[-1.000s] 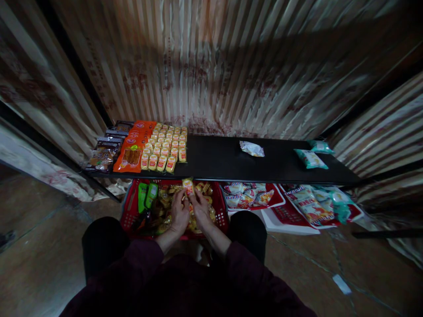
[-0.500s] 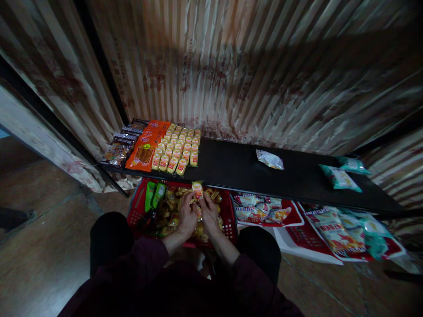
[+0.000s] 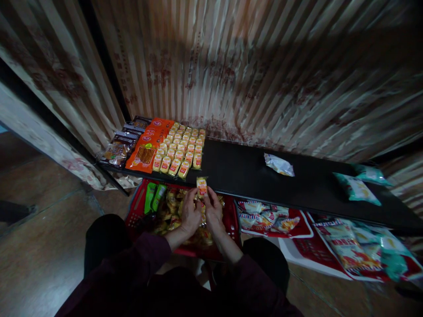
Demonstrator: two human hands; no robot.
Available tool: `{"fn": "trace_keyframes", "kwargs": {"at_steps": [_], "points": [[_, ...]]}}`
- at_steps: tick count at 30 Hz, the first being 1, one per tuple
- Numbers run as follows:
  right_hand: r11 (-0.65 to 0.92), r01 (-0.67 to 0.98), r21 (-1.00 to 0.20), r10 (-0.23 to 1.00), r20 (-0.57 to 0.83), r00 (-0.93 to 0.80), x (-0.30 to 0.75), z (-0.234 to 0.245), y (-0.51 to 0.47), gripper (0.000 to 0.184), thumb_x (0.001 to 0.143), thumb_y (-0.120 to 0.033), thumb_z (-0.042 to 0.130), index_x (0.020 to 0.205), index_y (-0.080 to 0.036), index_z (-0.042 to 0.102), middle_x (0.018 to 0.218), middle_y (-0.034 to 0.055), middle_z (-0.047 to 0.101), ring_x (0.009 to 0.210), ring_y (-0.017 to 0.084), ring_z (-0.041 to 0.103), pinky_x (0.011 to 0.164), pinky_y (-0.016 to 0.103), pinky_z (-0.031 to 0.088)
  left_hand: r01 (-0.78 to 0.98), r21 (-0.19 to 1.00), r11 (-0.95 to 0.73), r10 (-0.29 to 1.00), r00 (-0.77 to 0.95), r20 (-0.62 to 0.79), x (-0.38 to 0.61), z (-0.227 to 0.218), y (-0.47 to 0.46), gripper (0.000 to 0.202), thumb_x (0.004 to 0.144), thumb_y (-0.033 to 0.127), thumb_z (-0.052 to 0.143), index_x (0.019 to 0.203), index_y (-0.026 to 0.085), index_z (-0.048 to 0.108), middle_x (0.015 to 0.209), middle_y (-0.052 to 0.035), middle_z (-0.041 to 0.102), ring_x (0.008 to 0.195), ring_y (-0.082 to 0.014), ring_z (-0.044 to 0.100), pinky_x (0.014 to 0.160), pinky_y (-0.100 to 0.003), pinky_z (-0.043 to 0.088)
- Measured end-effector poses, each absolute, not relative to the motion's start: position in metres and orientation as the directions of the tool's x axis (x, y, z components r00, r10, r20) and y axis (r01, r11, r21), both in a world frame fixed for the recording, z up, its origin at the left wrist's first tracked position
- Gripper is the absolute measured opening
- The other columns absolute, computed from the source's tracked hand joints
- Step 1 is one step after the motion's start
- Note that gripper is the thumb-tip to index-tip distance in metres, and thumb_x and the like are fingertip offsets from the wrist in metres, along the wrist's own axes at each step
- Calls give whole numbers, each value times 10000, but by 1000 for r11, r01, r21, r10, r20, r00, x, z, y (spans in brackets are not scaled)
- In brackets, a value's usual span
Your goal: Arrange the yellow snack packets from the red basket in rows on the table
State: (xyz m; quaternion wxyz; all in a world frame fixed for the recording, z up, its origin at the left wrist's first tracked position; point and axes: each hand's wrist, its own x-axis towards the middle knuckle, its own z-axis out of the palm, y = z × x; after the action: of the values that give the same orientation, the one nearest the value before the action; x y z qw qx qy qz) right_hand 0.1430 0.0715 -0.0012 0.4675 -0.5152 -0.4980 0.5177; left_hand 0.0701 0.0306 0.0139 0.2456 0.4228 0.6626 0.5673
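Observation:
Between the fingertips of my left hand (image 3: 191, 214) and my right hand (image 3: 213, 211) is a small yellow snack packet (image 3: 202, 187) with an orange-and-white label. Both hands are closed on it, one at each side, just in front of the shelf edge. Beneath them a red basket (image 3: 134, 216) holds many gold-wrapped packets (image 3: 172, 203) and green packets (image 3: 155, 197). On the black shelf (image 3: 228, 169), rows of matching yellow packets (image 3: 178, 152) lie beside orange snack bags (image 3: 147, 147). My palms hide part of the basket's contents.
Dark brown snack bags (image 3: 115, 152) lie at the shelf's left end. A white packet (image 3: 279, 164) and teal packets (image 3: 358, 189) rest farther right. Below the shelf stand red baskets with white-and-red bags (image 3: 346, 244). A striped curtain (image 3: 211, 66) hangs behind.
The view has shifted slightly, so the shelf's right side appears farther right and lower. Both hands still grip the yellow packet, now more upright near the shelf edge.

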Motion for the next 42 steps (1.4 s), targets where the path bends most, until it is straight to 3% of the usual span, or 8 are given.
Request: {"fn": "trace_keyframes", "kwargs": {"at_steps": [9, 17, 32, 38, 42], "points": [[-54, 14, -998, 998, -54, -35, 136, -1, 90, 556, 770, -473, 571, 1234, -167, 561, 1247, 110, 613, 1105, 231, 582, 983, 401, 433, 286, 958, -1, 819, -550, 165, 66, 16, 50, 423, 747, 78, 425, 1134, 185, 556, 1177, -98, 578, 1126, -190, 521, 1020, -398, 404], [44, 54, -998, 994, 38, -103, 124, -5, 112, 516, 791, -463, 540, 1220, -178, 560, 1237, 101, 621, 1077, 219, 590, 975, 393, 438, 299, 954, 1, 811, -558, 174, 55, 16, 74, 421, 783, 107, 436, 1185, 172, 542, 1226, -107, 563, 1155, -195, 512, 1029, -393, 404], [145, 224, -964, 989, 136, -56, 110, -24, 151, 477, 775, -433, 545, 1165, -164, 598, 1138, 100, 645, 1059, 227, 565, 973, 399, 415, 383, 923, 22, 796, -566, 216, 44, 9, 107, 460, 791, 142, 437, 1242, 143, 524, 1299, -131, 529, 1249, -225, 446, 1102, -419, 327], [181, 281, -942, 983, 172, -57, 107, -21, 155, 470, 767, -376, 522, 1173, -151, 592, 1161, 116, 621, 1037, 226, 570, 971, 403, 415, 390, 920, 44, 809, -554, 196, 42, 10, 113, 456, 804, 159, 428, 1240, 80, 533, 1312, -168, 510, 1271, -233, 427, 1119, -383, 301], [206, 320, -925, 979, 192, -73, 107, -17, 155, 480, 756, -326, 489, 1186, -136, 584, 1167, 123, 613, 1031, 229, 565, 964, 406, 420, 387, 922, 28, 798, -564, 213, 42, 8, 116, 451, 821, 196, 447, 1260, 135, 526, 1326, -132, 513, 1274, -234, 422, 1117, -406, 302]]}}
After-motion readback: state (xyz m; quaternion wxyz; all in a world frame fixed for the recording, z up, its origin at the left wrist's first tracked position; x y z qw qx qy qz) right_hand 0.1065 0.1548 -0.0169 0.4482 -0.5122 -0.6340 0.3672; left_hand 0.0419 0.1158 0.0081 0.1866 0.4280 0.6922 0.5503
